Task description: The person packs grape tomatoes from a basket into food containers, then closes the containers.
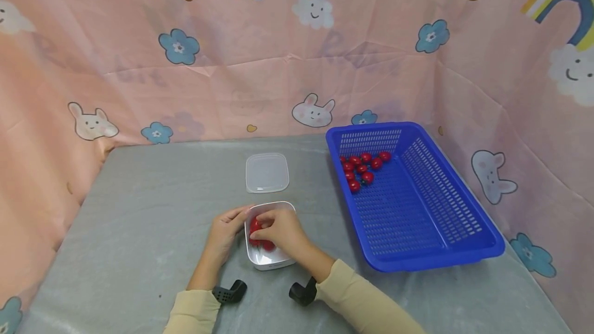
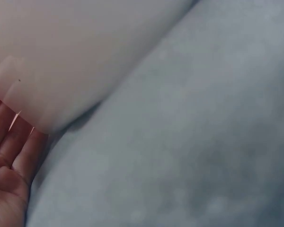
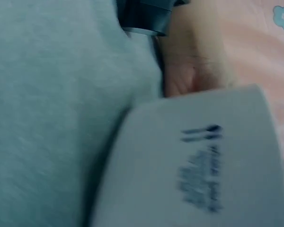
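A white square container [image 1: 271,261] stands on the table with several red cherry tomatoes [image 1: 268,246] inside. My left hand [image 1: 221,233] rests against its left side, touching the wall near the back left corner; in the left wrist view its fingers [image 2: 26,142] lie straight along the wall. My right hand [image 1: 283,231] reaches over the right rim into the container. Its thumb and fingers close on a cherry tomato, partly hidden by the hand. The right wrist view shows the container's outer wall [image 3: 189,156] with blurred dark print.
A blue plastic basket [image 1: 429,264] stands on the right, with several cherry tomatoes [image 1: 367,177] gathered at its back left. Behind the container a translucent square lid [image 1: 267,172] lies flat. A pink patterned cloth [image 1: 223,86] hangs behind the grey tabletop [image 1: 139,210].
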Demonstrator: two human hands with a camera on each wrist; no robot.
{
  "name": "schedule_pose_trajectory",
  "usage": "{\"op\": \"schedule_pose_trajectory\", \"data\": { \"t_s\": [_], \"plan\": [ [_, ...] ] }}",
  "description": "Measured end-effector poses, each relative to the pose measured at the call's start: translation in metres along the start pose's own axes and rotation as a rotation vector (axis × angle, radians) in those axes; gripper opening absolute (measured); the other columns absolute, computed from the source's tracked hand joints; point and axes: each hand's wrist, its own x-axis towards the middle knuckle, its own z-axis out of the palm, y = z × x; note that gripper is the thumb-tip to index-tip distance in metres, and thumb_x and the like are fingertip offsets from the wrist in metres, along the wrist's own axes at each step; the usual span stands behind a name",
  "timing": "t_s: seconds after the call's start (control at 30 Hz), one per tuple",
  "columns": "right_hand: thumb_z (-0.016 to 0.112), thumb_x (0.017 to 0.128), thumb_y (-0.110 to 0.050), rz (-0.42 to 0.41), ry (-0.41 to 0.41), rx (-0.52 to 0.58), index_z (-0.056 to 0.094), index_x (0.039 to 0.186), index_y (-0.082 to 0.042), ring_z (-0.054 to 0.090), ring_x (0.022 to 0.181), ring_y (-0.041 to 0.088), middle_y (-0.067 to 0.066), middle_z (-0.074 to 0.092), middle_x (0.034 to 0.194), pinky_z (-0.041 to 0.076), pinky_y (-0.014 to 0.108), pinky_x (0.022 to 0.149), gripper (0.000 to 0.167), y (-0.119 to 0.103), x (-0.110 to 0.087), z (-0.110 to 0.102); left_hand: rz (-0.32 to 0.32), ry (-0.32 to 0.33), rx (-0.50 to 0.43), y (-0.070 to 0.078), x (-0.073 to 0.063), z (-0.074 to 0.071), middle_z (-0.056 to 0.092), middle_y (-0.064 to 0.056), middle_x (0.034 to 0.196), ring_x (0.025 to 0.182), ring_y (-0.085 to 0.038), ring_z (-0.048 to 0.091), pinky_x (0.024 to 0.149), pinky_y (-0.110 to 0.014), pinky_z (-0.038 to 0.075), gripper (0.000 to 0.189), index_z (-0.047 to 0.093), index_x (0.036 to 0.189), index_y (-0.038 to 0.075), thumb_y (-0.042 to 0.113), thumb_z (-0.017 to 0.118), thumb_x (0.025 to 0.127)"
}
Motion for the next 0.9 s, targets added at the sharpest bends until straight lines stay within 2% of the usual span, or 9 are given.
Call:
{"op": "schedule_pose_trajectory", "data": {
  "t_s": [0.1, 0.2, 0.33, 0.47, 0.67, 0.9],
  "plan": [
    [0.086, 0.074, -0.012, 0.027, 0.025, 0.036, 0.077, 0.103, 0.000, 0.069, 0.080, 0.013, 0.011, 0.077, 0.089, 0.056, 0.023, 0.072, 0.032, -0.009, -0.001, -0.012, -0.006, -0.005, -0.003, 0.000, 0.000, 0.000, 0.074, 0.015, 0.095, 0.096, 0.000, 0.066, 0.084, -0.018, 0.054, 0.032, 0.068, 0.115, -0.010, 0.014, 0.066, 0.095],
    [0.084, 0.078, -0.016, 0.043, 0.055, 0.093, 0.077, 0.106, -0.004, 0.071, 0.093, 0.018, 0.009, 0.078, 0.095, 0.057, 0.031, 0.085, 0.031, -0.026, -0.003, -0.032, -0.009, -0.008, -0.023, 0.000, 0.000, 0.000, 0.074, 0.015, 0.094, 0.097, 0.001, 0.066, 0.085, -0.018, 0.054, 0.032, 0.068, 0.116, -0.010, 0.014, 0.066, 0.094],
    [0.082, 0.082, -0.021, 0.049, 0.120, 0.178, 0.077, 0.111, -0.010, 0.069, 0.109, 0.020, 0.005, 0.077, 0.108, 0.053, 0.040, 0.097, 0.032, -0.049, -0.003, -0.070, -0.008, -0.003, -0.019, 0.000, -0.001, 0.000, 0.074, 0.014, 0.095, 0.097, 0.001, 0.066, 0.084, -0.018, 0.054, 0.032, 0.068, 0.116, -0.010, 0.014, 0.066, 0.094],
    [0.081, 0.083, -0.025, 0.062, 0.180, 0.244, 0.075, 0.115, -0.012, 0.068, 0.113, 0.019, 0.004, 0.075, 0.114, 0.052, 0.042, 0.100, 0.035, -0.060, 0.002, -0.111, -0.012, 0.002, -0.012, 0.001, -0.001, 0.000, 0.074, 0.015, 0.095, 0.097, 0.001, 0.066, 0.085, -0.017, 0.054, 0.032, 0.068, 0.117, -0.010, 0.013, 0.066, 0.094],
    [0.079, 0.085, -0.029, 0.087, 0.217, 0.214, 0.073, 0.118, -0.009, 0.063, 0.120, 0.020, 0.008, 0.072, 0.122, 0.047, 0.042, 0.107, 0.039, -0.051, 0.015, -0.163, -0.019, 0.004, -0.010, 0.001, -0.002, 0.000, 0.074, 0.016, 0.095, 0.098, 0.001, 0.066, 0.085, -0.017, 0.054, 0.033, 0.067, 0.118, -0.011, 0.013, 0.066, 0.094],
    [0.076, 0.087, -0.039, 0.139, 0.269, 0.101, 0.068, 0.126, -0.009, 0.053, 0.133, 0.026, 0.010, 0.065, 0.134, 0.040, 0.048, 0.114, 0.050, -0.020, 0.028, -0.210, -0.011, -0.002, -0.006, 0.000, -0.002, 0.000, 0.075, 0.013, 0.097, 0.099, 0.001, 0.066, 0.085, -0.017, 0.054, 0.034, 0.067, 0.117, -0.011, 0.013, 0.067, 0.094]
  ]
}}
